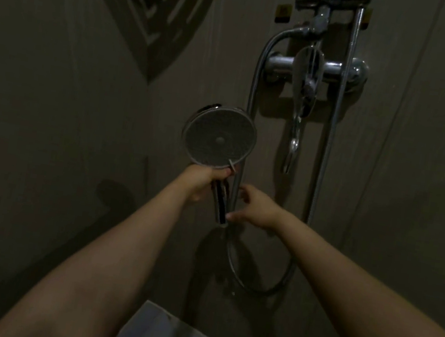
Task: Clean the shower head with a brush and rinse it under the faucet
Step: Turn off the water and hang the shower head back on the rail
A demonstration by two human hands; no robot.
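Head view: near the centre of the frame the left hand (204, 181) wraps its grip around the upper handle of the shower head (219, 136), just below the round disc. The nozzle face is turned toward the camera, probably so the holes can be inspected or scrubbed. The right hand (256, 207) sits just right of the handle's lower end, fingers loosely spread, the lowest fingertip at or very near the hose joint. Whether it pinches the joint or only touches it is not clear; the grip looks open and holds nothing visible. It may be steadying the handle or working at the connector.

The hose (256, 87) runs from the handle's base, loops low, and climbs to the mixer (317, 67) in the upper right of the frame. The faucet spout (294, 141) hangs right of the disc, well placed for rinsing.

No brush is visible anywhere. The light is dim, so dirt on the nozzles cannot be judged. A small pale strip at the disc's lower edge is unidentifiable. A dark patterned shape at upper left and a pale tiled surface at the bottom are both cut off.
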